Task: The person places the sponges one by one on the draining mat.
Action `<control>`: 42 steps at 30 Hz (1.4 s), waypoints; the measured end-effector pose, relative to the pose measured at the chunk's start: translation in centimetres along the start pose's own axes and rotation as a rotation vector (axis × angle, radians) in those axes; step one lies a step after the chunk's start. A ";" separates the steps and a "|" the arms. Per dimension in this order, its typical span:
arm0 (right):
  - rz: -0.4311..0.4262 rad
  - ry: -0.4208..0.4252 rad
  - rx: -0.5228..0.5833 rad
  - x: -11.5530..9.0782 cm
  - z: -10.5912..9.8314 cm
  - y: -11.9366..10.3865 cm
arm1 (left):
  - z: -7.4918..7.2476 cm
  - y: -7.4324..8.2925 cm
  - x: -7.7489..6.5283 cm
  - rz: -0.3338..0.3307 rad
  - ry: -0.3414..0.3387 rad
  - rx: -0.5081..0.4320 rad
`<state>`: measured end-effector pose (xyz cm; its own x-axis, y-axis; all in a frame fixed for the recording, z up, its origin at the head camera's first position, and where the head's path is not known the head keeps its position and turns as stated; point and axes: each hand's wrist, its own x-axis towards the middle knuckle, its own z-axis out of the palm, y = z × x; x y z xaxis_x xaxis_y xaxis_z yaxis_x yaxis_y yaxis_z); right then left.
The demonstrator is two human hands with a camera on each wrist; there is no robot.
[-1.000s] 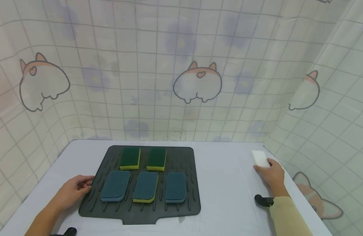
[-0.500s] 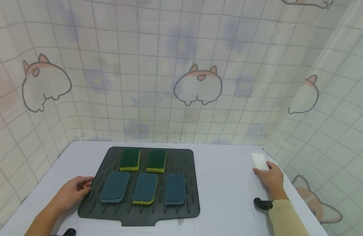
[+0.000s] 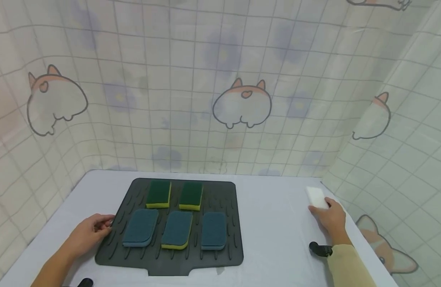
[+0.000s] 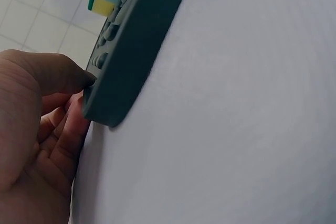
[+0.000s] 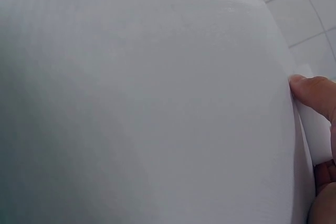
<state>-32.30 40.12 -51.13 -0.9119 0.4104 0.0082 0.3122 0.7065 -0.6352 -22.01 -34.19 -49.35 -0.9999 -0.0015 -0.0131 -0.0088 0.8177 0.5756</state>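
A dark grey ridged drying mat [image 3: 173, 261] lies on the left part of the table. My left hand [image 3: 89, 233] pinches its left edge; in the left wrist view the thumb [image 4: 63, 74] lies on the rim, fingers beside and below. Two green-and-yellow sponges [image 3: 158, 194] sit in the mat's back row. In front are a blue sponge [image 3: 140, 227] at left, a blue-topped yellow sponge [image 3: 177, 229] in the middle and another blue sponge [image 3: 213, 230] at right. At far right my right hand [image 3: 331, 217] grips a white block [image 3: 316, 196], which looks like a sponge, between thumb and fingers.
A white cloth [image 3: 274, 231] covers the table. Behind and on both sides hangs a grid-patterned curtain [image 3: 191, 99] with cartoon animals, close to the table's edges. A black strap piece [image 3: 320, 249] sits on the right wrist.
The head view has shifted slightly. Both hands, the mat, the sponges and the white block stay where they were.
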 end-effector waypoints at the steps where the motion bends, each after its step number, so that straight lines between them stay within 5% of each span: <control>1: -0.002 -0.006 0.002 0.0 0.1 0.1 | 0.0 0.0 0.0 0.000 0.000 0.003; 17: 0.040 -0.058 -0.023 -1.2 -0.4 0.0 | 0.2 0.0 -0.3 0.028 0.041 0.023; 28: -0.085 -0.086 -0.062 -2.8 -1.0 -1.8 | 0.1 0.4 -0.6 0.009 0.041 0.021; 42: -0.169 -0.103 0.041 -5.1 0.9 -4.9 | 0.3 0.5 -0.4 0.009 0.059 0.019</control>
<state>-29.45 34.08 -48.81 -0.9734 0.2255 0.0402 0.1430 0.7352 -0.6626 -21.58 -33.64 -49.28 -0.9988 -0.0278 0.0402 -0.0005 0.8284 0.5602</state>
